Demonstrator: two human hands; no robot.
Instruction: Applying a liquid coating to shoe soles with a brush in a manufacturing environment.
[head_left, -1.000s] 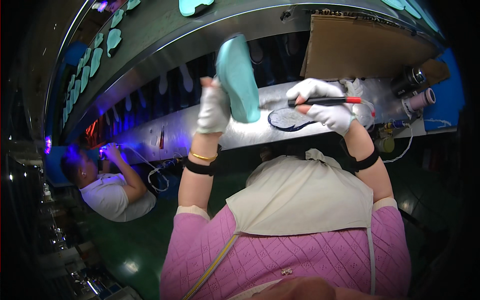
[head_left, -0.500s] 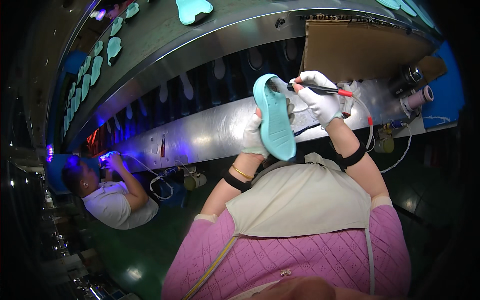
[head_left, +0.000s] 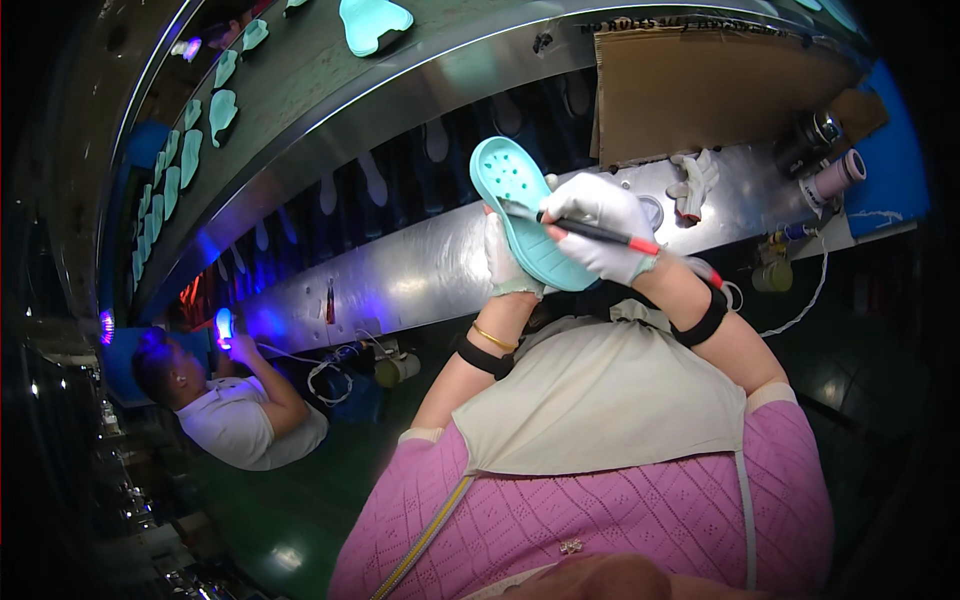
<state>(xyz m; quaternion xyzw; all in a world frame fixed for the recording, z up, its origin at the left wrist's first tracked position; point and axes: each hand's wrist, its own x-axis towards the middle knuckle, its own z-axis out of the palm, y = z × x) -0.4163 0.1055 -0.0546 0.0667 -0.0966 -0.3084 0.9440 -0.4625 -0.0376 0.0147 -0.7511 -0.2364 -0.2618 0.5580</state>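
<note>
A turquoise foam clog (head_left: pixel 512 180) is tilted up over the metal bench, its end with several round holes pointing away from me. My left hand (head_left: pixel 505 250), in a white fingerless glove, grips it by its left side; some of those fingers are hidden behind it. My right hand (head_left: pixel 600 220), gloved alike, is closed around a slim pen-like tool (head_left: pixel 600 233) with a black body, a red rear part and a tube behind. The tool's narrow grey tip lies over the middle of the clog; whether it touches I cannot tell.
Behind the metal bench (head_left: pixel 400 270), a conveyor belt (head_left: pixel 300 90) carries several turquoise pieces (head_left: pixel 375 22). A cardboard sheet (head_left: pixel 710 95) leans at the back right. A white glove (head_left: pixel 692 185), a black bottle (head_left: pixel 812 145) and a pink cup (head_left: pixel 838 175) stand or lie near it. Leftward sits a co-worker (head_left: pixel 240 410).
The clog has turned and tipped so its holed end shows. My right hand has come left and nearer, bringing the tool's tip over the clog. The co-worker's lit piece is now upright.
</note>
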